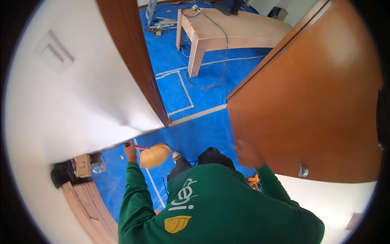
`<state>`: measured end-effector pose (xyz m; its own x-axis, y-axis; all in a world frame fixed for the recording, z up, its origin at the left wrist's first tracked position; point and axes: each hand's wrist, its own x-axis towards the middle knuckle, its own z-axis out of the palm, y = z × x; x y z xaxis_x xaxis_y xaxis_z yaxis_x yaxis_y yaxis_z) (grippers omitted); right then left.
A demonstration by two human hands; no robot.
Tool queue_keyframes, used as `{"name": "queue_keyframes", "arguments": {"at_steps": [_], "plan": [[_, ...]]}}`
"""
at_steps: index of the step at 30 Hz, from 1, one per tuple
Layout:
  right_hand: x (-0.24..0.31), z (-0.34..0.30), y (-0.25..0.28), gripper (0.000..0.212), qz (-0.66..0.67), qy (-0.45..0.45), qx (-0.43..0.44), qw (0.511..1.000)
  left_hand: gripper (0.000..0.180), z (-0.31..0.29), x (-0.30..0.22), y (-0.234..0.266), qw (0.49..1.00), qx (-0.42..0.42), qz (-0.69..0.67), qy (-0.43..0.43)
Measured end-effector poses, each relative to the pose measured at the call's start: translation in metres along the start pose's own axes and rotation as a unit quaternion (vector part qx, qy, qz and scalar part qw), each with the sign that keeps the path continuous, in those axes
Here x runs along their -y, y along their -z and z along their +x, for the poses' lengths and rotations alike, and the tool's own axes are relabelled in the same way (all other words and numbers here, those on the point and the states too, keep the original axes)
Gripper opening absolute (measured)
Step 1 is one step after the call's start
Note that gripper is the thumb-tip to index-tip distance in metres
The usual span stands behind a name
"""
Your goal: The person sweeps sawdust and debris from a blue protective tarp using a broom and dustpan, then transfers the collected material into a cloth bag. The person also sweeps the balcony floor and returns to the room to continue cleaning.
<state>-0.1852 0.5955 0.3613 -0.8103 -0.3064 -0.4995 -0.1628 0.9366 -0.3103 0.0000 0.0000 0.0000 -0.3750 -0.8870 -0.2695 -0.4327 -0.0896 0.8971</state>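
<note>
The left hand (131, 153) is closed around the dark end of a red handle, and what matters most is how the rest of that tool lies from the grip: a tan, fan-shaped hand broom (155, 156) (it looks like straw) reaches out to the person's right, its long axis running nearly crosswise and dipping slightly toward the body. The broom's wide head sits over the blue floor sheet (211, 126), just beside a shoe (176, 157) and near the foot of the white wall (81, 85); whether the bristles touch the sheet, I can't say from this height. The left hand is plainly the nearer one. The right hand (248, 153) is well apart, across the body in front of the wooden door (304, 93), and too blurred to tell whether its fingers are spread, curled or touching the panel.
</note>
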Motion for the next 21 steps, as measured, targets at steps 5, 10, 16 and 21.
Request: {"name": "queue_keyframes", "arguments": {"at_steps": [5,10,16,21], "plan": [[0.021,-0.014,-0.011,0.051,0.016,-0.081,0.026,0.996,0.019,0.039,-0.027,-0.018,0.997,-0.007,0.078,-0.015],[0.034,0.016,-0.003,0.050,0.050,-0.095,0.105,0.989,0.029,0.076,-0.057,-0.048,0.995,0.022,0.013,0.093],[-0.007,0.105,0.003,0.048,0.095,-0.068,0.095,0.989,0.061,0.053,-0.086,-0.063,0.984,-0.002,-0.042,0.175],[-0.056,0.192,0.074,0.048,0.079,-0.068,0.087,0.991,0.068,-0.018,-0.111,-0.053,0.719,0.244,0.631,-0.159]]}}
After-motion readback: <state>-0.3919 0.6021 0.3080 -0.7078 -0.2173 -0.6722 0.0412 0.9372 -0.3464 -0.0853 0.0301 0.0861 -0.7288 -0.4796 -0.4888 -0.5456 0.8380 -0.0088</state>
